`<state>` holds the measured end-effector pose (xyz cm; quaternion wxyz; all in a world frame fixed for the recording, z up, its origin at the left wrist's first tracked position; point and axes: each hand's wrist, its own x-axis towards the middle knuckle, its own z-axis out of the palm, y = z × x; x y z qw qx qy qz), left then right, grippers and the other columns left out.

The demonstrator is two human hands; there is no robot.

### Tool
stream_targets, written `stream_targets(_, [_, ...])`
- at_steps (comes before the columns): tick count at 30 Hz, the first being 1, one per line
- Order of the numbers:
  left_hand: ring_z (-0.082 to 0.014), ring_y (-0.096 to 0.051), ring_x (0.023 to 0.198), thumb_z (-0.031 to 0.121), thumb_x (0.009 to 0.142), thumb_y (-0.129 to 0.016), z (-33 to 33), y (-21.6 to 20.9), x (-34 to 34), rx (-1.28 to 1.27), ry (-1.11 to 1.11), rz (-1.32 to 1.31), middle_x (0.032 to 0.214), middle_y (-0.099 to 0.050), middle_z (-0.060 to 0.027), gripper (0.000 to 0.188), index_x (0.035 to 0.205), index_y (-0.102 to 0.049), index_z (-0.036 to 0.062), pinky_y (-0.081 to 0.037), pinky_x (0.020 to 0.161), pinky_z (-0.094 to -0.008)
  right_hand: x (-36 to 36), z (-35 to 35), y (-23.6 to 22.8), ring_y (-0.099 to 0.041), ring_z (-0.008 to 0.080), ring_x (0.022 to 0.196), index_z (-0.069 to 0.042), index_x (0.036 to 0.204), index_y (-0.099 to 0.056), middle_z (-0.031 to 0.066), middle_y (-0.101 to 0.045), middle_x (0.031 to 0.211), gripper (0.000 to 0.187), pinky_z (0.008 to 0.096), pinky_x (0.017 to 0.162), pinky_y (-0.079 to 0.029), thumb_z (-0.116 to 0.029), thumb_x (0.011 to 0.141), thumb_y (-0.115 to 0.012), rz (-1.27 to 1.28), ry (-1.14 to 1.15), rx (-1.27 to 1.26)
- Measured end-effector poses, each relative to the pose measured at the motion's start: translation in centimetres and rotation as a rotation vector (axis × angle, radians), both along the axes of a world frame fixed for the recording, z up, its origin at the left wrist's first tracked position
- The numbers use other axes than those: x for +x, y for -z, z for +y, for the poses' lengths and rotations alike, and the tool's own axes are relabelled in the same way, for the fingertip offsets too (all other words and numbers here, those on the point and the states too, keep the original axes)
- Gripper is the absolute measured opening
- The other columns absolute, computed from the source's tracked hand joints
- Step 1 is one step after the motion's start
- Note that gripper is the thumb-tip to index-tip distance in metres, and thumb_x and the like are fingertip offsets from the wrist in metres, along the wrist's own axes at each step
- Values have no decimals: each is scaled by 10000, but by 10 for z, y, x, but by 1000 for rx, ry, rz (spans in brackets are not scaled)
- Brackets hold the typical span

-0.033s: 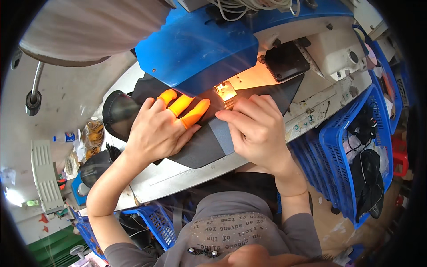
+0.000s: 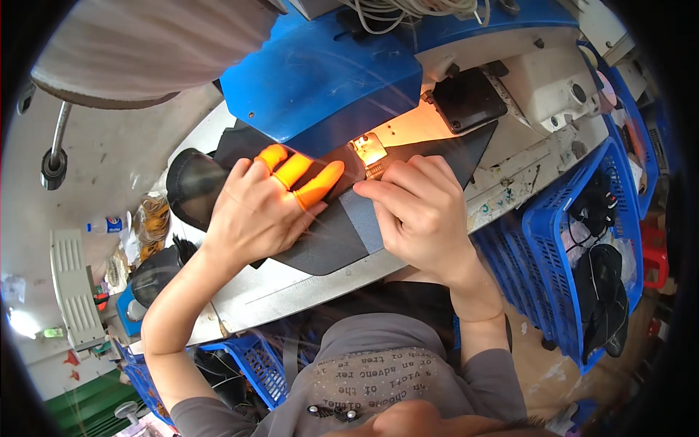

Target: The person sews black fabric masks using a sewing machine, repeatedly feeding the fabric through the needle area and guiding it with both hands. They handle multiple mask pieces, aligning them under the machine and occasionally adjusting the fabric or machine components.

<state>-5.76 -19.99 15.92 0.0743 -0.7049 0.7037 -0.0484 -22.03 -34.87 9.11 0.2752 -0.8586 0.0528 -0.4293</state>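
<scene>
My left hand point(image 2: 258, 207) lies on a black leather piece point(image 2: 320, 251), its fingers stretched out and apart, with orange finger cots point(image 2: 318, 186) on three of them. The piece lies under a sewing machine with a blue cover point(image 2: 320, 80). At left, a rounded black part like a shoe toe point(image 2: 195, 188) stands up beside that hand. My right hand point(image 2: 422, 211) is closed in a pinch just below the lit metal plate point(image 2: 370, 149) at the needle area. What its fingertips hold is hidden. A blue-grey patch point(image 2: 362, 222) shows between the hands.
Blue plastic baskets point(image 2: 535, 240) with black shoes point(image 2: 603, 295) stand at the right. Another blue basket point(image 2: 258, 368) sits below the white table edge point(image 2: 291, 295). A black phone-like slab point(image 2: 466, 100) rests on the machine bed. A lamp-like pale shade point(image 2: 160, 44) hangs upper left.
My left hand and the rounded black part have shifted very slightly to the left. My right hand keeps its place.
</scene>
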Motion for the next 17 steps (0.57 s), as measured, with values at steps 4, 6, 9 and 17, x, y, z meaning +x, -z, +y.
stream_targets(4, [-287, -584, 902, 297, 874, -641, -2, -1, 4, -15, 0, -3, 1269, -639, -94, 441, 1306, -628, 207, -432, 840, -387, -8, -3, 0, -566, 230, 743, -74, 868, -705, 24, -563, 766, 228, 367, 716, -448, 0, 652, -702, 50, -30, -22])
stream_targets(6, [-286, -576, 884, 296, 880, -644, -3, -2, 6, -4, -6, -8, 1177, -664, -87, 442, 1314, -631, 218, -436, 831, -381, -11, -5, 1, -556, 229, 727, -74, 868, -708, 21, -551, 749, 231, 367, 707, -444, 2, 650, -707, 43, -27, -13])
stream_targets(9, [-281, -569, 870, 286, 883, -653, -3, -4, 8, -25, -13, -33, 1065, -684, -76, 450, 1329, -631, 232, -441, 825, -373, -15, -7, 3, -545, 229, 712, -75, 863, -714, 20, -543, 737, 237, 366, 697, -441, 13, 643, -710, 21, -28, 9])
stream_targets(17, [-270, -594, 912, 264, 891, -666, -5, 2, 19, -106, -17, -9, 1031, -701, -64, 460, 1348, -623, 244, -447, 843, -373, -20, -11, 6, -542, 226, 710, -80, 849, -725, 17, -553, 736, 241, 364, 687, -441, 31, 636, -713, -3, -35, 64])
